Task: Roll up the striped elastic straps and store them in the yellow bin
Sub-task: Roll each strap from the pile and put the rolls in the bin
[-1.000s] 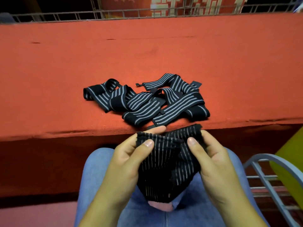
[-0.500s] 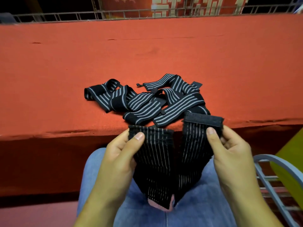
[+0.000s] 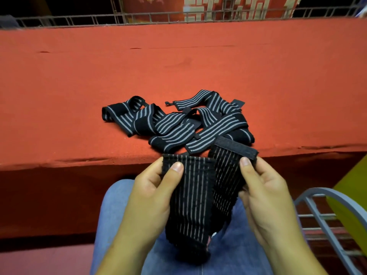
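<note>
Left hand (image 3: 151, 197) — pinching one end of striped strap (image 3: 190, 195) | right hand (image 3: 266, 195) — pinching other end | strap pile (image 3: 178, 126) beyond, on table (image 3: 79, 86)

- Warm, fairly bright light falls evenly on the flat red felt-covered table top (image 3: 178, 72), seemingly from overhead.
- Below its front edge the red drop cloth (image 3: 49, 195) lies in deep shadow.
- The pile of black grey-striped elastic straps (image 3: 178, 126) is sharp, casting only thin shadows.
- The far grey wire railing (image 3: 139, 22) bows with wide-angle distortion; beyond it, near black.
- The yellow plastic bin (image 3: 354, 195) at the right edge is soft and stretched.
</note>
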`<state>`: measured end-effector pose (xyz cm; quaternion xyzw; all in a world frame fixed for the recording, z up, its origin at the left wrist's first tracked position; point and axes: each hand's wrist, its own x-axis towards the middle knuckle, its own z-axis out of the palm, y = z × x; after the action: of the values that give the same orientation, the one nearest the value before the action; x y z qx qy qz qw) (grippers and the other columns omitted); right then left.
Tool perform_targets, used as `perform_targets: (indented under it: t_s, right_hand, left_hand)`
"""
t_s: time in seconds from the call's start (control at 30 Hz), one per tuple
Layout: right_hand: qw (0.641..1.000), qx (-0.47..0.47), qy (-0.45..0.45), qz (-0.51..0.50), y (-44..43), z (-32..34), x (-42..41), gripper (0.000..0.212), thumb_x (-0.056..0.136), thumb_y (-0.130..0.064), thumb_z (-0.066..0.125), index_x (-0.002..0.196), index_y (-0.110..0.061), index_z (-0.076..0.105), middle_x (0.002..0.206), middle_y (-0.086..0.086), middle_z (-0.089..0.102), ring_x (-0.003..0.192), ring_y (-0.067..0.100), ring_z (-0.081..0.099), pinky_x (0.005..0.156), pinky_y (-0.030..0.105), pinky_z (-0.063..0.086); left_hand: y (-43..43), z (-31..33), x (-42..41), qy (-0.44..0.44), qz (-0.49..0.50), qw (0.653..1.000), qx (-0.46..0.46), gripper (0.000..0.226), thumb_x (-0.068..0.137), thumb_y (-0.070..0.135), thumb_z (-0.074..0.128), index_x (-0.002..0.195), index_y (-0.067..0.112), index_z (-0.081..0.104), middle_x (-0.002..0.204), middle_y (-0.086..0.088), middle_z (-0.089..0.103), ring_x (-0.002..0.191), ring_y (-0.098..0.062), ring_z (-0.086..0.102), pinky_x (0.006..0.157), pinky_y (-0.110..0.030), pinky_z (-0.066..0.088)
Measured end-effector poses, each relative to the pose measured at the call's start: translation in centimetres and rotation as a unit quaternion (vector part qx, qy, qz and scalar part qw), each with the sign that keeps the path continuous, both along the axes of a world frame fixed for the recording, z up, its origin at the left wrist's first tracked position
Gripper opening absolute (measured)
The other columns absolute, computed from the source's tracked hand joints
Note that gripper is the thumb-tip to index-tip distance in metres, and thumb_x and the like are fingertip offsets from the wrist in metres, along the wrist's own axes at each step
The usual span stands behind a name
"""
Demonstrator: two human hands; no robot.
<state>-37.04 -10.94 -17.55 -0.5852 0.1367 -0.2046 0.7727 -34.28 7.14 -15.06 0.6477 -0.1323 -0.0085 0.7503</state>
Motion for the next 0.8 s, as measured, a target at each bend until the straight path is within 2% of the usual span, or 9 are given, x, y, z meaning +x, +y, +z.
perform_targets:
  t_s: [0.03, 0.13, 0.23, 0.3, 0.4, 0.47, 0.57, 0.63, 0.8]
  right_hand:
    - [1.0, 0.022, -0.009, 0.017, 0.3, 0.3, -0.1, 0.026, 0.108, -0.019, 0.053, 0.116, -0.018, 0.078, 0.114, 0.002, 0.081, 0.108, 0.015, 0.076, 0.093, 0.038, 0.06]
    - [0.997, 0.03, -0.036, 0.068, 0.8, 1.1, -0.3, 0.025, 0.098, -0.027, 0.059, 0.108, -0.022, 0.082, 0.11, 0.008, 0.082, 0.104, 0.019, 0.077, 0.09, 0.035, 0.063]
    - [0.994, -0.048, -0.046, 0.086, 1.1, 1.3, -0.1, 0.021, 0.096, -0.027, 0.065, 0.105, -0.021, 0.082, 0.103, 0.008, 0.082, 0.096, 0.019, 0.076, 0.085, 0.033, 0.061]
    - [0.993, -0.066, -0.049, 0.089, 1.4, 1.0, 0.2, 0.013, 0.098, -0.015, 0.069, 0.103, -0.017, 0.081, 0.1, 0.009, 0.082, 0.093, 0.016, 0.075, 0.082, 0.03, 0.06]
    - [0.98, -0.109, -0.022, 0.162, 1.7, -0.2, 0.3, 0.02, 0.097, 0.0, 0.071, 0.103, -0.017, 0.078, 0.101, 0.008, 0.081, 0.094, 0.012, 0.072, 0.084, 0.03, 0.06]
    - [0.957, -0.166, 0.039, 0.236, 1.5, -1.5, 0.1, 0.021, 0.094, 0.001, 0.074, 0.098, -0.019, 0.078, 0.093, 0.002, 0.08, 0.086, 0.004, 0.07, 0.077, 0.025, 0.057]
    - [0.909, -0.25, 0.164, 0.291, 1.0, -3.9, -0.2, 0.008, 0.091, -0.014, 0.079, 0.088, -0.022, 0.077, 0.077, -0.001, 0.076, 0.071, 0.005, 0.066, 0.063, 0.029, 0.055]
    - [0.901, -0.267, 0.2, 0.277, 0.3, -5.2, -0.1, 0.018, 0.093, -0.019, 0.079, 0.076, -0.024, 0.075, 0.066, -0.005, 0.068, 0.066, 0.006, 0.061, 0.059, 0.027, 0.051]
    - [0.949, -0.177, 0.215, 0.149, -1.9, -5.7, 0.3, 0.04, 0.094, -0.025, 0.077, 0.058, -0.019, 0.062, 0.055, -0.004, 0.053, 0.053, 0.008, 0.044, 0.05, 0.017, 0.036]
  left_hand:
    - [0.0, -0.2, 0.0, -0.011, -0.005, 1.0, 0.014, 0.019, 0.095, 0.026, 0.069, 0.103, 0.01, 0.076, 0.1, 0.001, 0.078, 0.09, -0.006, 0.07, 0.077, -0.013, 0.052]
    - [-0.1, -0.2, -0.2, -0.023, -0.035, 0.999, 0.018, 0.032, 0.093, 0.02, 0.06, 0.122, 0.017, 0.073, 0.126, 0.004, 0.074, 0.114, -0.005, 0.07, 0.088, -0.011, 0.051]
    - [-0.6, 0.0, -0.5, -0.033, -0.043, 0.998, 0.022, 0.026, 0.093, 0.02, 0.06, 0.112, 0.015, 0.078, 0.112, 0.0, 0.079, 0.105, -0.007, 0.073, 0.085, -0.015, 0.053]
    - [-0.7, 0.0, -0.5, -0.026, -0.022, 0.999, 0.003, 0.023, 0.092, 0.023, 0.062, 0.106, 0.018, 0.08, 0.104, -0.003, 0.081, 0.097, -0.01, 0.074, 0.081, -0.019, 0.055]
    - [-0.7, 0.0, 0.0, 0.005, 0.025, 0.997, -0.07, 0.022, 0.091, 0.027, 0.064, 0.102, 0.02, 0.081, 0.103, -0.008, 0.08, 0.096, -0.016, 0.074, 0.081, -0.027, 0.058]
    - [-0.5, 0.6, 0.3, 0.02, 0.073, 0.989, -0.125, 0.015, 0.092, 0.027, 0.07, 0.098, 0.019, 0.082, 0.102, -0.01, 0.08, 0.095, -0.02, 0.073, 0.081, -0.03, 0.059]
    - [0.2, 1.5, 0.8, 0.004, 0.142, 0.973, -0.18, 0.023, 0.088, 0.028, 0.063, 0.093, 0.017, 0.082, 0.102, -0.007, 0.08, 0.095, -0.017, 0.075, 0.08, -0.026, 0.06]
    - [1.0, 1.9, 1.2, -0.011, 0.171, 0.966, -0.193, 0.024, 0.089, 0.029, 0.061, 0.092, 0.018, 0.082, 0.103, -0.004, 0.08, 0.098, -0.016, 0.075, 0.083, -0.026, 0.059]
    - [2.6, 1.1, 2.4, -0.009, 0.233, 0.952, -0.199, 0.02, 0.103, 0.022, 0.057, 0.105, 0.012, 0.074, 0.108, -0.002, 0.079, 0.107, -0.016, 0.074, 0.09, -0.026, 0.057]
